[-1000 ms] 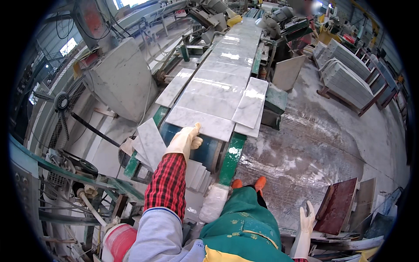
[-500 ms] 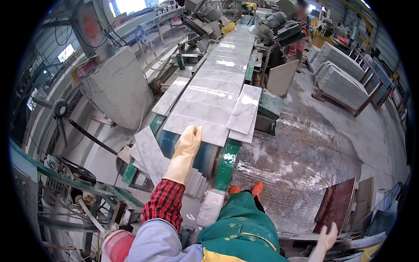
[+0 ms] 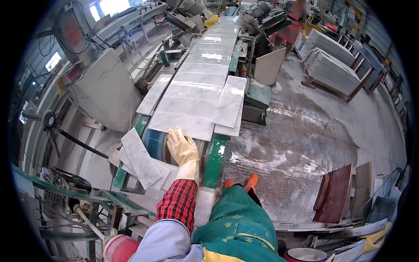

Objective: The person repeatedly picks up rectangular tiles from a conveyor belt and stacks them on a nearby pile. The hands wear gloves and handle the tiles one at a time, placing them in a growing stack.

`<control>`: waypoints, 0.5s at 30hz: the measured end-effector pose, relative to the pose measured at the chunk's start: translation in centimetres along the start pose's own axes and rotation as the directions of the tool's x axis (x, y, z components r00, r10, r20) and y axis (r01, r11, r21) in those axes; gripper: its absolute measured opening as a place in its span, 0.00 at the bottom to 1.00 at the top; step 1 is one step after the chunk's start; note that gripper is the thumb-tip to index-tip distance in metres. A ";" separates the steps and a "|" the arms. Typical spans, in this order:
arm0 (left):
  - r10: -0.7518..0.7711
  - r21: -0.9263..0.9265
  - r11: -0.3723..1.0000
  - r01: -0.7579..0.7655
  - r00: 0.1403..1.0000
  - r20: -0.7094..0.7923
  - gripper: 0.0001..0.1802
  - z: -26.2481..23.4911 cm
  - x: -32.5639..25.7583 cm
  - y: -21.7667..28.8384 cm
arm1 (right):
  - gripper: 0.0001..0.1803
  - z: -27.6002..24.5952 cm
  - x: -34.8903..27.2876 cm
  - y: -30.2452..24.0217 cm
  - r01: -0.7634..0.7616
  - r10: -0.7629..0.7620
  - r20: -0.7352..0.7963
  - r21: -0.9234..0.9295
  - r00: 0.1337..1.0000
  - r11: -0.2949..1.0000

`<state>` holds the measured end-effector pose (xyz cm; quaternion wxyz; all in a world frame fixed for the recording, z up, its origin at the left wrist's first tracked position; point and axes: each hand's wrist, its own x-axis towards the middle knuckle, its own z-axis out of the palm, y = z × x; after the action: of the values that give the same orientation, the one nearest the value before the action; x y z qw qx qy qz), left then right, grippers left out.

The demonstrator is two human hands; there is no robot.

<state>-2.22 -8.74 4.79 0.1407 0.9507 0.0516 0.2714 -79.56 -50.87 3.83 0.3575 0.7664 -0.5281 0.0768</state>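
Observation:
My left hand (image 3: pixel 182 150), in a cream rubber glove, reaches to the near end of a roller conveyor. Its fingers are stretched out and somewhat apart, the tips at the front edge of a white-grey marble tile (image 3: pixel 183 124). Nothing is gripped in it. That tile lies flat, first in a line of wet, shiny tiles (image 3: pixel 198 79) running away along the belt. Under its overhanging edge shows the blue roller (image 3: pixel 153 144). Loose tiles (image 3: pixel 140 158) lie fanned out left of my wrist. My right hand cannot be made out in the picture.
Two overlapping tiles (image 3: pixel 229 102) rest on the conveyor's right side, one tile (image 3: pixel 155 94) on its left. Green frame rails (image 3: pixel 215 161) flank the roller. Machine motors (image 3: pixel 261 11) and a person in red (image 3: pixel 290 24) are farther back. Slabs fill a rack (image 3: pixel 334 72) at right.
My left hand has gone from closed fingers over the tile's edge to spread fingers at that edge. My right hand has left the lower right of the picture. The whole view has shifted.

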 end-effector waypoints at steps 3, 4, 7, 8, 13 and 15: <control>-0.011 0.002 1.000 0.011 1.000 0.028 0.28 -0.3 0.1 0.2 | 0.20 -1.4 0.9 -0.9 -0.011 0.012 -0.030 0.041 0.999 0.999; -0.006 -0.006 1.000 0.006 1.000 0.019 0.28 -0.4 0.2 0.3 | 0.20 -1.3 0.5 -0.8 0.016 -0.015 -0.058 0.020 0.998 1.000; 0.013 -0.020 1.000 -0.013 1.000 0.000 0.28 -0.4 0.3 0.4 | 0.20 -0.7 0.0 -0.2 0.035 -0.033 -0.048 0.021 0.998 0.999; 0.011 -0.018 1.000 -0.011 1.000 0.000 0.28 -0.3 0.3 0.4 | 0.20 -0.4 0.0 0.0 0.029 -0.029 -0.029 0.032 0.999 0.999; 0.008 -0.017 1.000 -0.007 0.999 0.033 0.28 -0.5 0.5 0.6 | 0.21 0.4 -1.1 0.0 -0.025 0.025 0.039 -0.006 0.999 1.000; 0.014 -0.013 1.000 -0.014 1.000 0.023 0.27 -0.4 0.5 0.7 | 0.22 1.1 -1.8 0.2 0.053 -0.050 0.041 -0.072 0.998 0.996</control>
<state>-1.98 -9.18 5.60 0.1452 0.9532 0.0415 0.2618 -80.81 -50.26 2.23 0.3766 0.7676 -0.5176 0.0329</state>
